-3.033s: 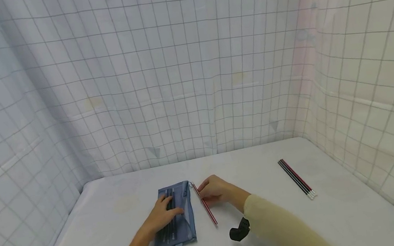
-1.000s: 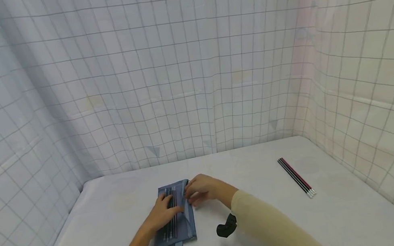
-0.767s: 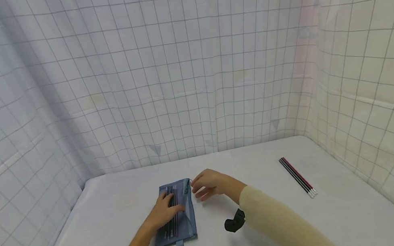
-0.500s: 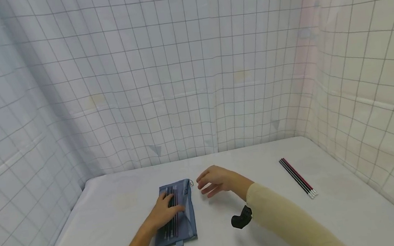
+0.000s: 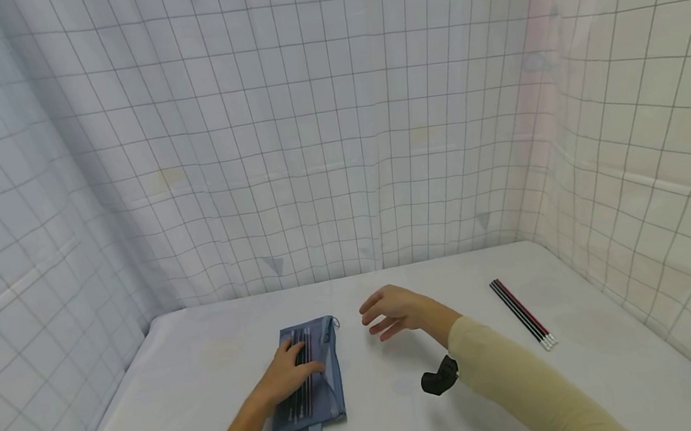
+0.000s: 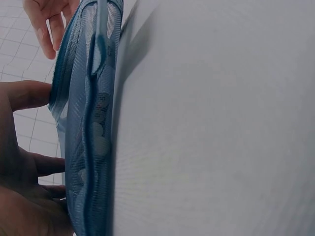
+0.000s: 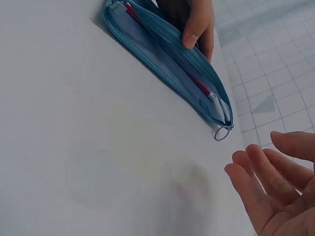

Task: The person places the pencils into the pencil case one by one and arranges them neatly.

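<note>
A blue mesh zip pencil case [image 5: 324, 396] lies on the white table, with several pencils [image 5: 303, 394] showing through it. My left hand [image 5: 287, 376] rests on top, fingers spread across the mesh and thumb at the zip edge. The right wrist view shows the zip side gaping, with a red pencil [image 7: 199, 85] inside along the opening and a ring [image 7: 222, 133] at one end. To the right of the case my right hand [image 5: 392, 310] hovers over the table, its fingers loosely bent and holding nothing.
Several black and red pencils [image 5: 523, 314] with white ends lie side by side at the right of the table [image 5: 443, 282]. A gridded white curtain [image 5: 337, 138] encloses the back and sides. A black wrist camera [image 5: 441, 377] sits under my right sleeve [image 5: 525, 387].
My right hand slid the red pencil from the table beside the case into the opening, let go and drew back to the right. The left hand has stayed on the case.
</note>
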Action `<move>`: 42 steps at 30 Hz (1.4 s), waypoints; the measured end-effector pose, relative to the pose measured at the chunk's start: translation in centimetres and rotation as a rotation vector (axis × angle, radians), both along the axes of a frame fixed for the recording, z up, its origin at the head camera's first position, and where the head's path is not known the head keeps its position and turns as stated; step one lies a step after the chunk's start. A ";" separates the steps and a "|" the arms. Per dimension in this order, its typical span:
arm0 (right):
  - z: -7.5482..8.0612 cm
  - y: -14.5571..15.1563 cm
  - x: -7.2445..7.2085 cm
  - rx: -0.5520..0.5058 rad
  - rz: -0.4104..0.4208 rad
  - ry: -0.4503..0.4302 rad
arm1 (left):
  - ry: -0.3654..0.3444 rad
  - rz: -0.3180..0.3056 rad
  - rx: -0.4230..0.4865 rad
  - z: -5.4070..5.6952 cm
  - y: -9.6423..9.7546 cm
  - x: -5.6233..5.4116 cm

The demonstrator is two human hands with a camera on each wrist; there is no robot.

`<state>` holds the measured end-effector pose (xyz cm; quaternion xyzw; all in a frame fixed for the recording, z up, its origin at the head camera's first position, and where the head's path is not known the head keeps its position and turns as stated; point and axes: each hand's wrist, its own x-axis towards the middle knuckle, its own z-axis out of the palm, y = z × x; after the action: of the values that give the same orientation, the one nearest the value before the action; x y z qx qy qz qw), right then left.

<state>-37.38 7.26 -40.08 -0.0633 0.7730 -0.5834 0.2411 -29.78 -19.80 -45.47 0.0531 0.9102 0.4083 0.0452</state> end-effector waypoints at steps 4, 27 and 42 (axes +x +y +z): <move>0.0 0.7 -0.2 0.011 0.000 0.006 | 0.001 0.005 0.003 -0.1 0.1 -0.1; 0.0 8.2 -0.6 0.112 -0.114 0.055 | 0.005 0.023 0.002 -0.5 0.2 0.0; 0.6 13.4 -0.3 0.145 -0.157 0.104 | 0.015 0.032 -0.003 -0.7 0.1 0.0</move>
<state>-37.72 20.62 -39.51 -0.0152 0.8271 -0.5392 0.1579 -29.81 -19.69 -46.13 0.0417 0.9119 0.4071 0.0319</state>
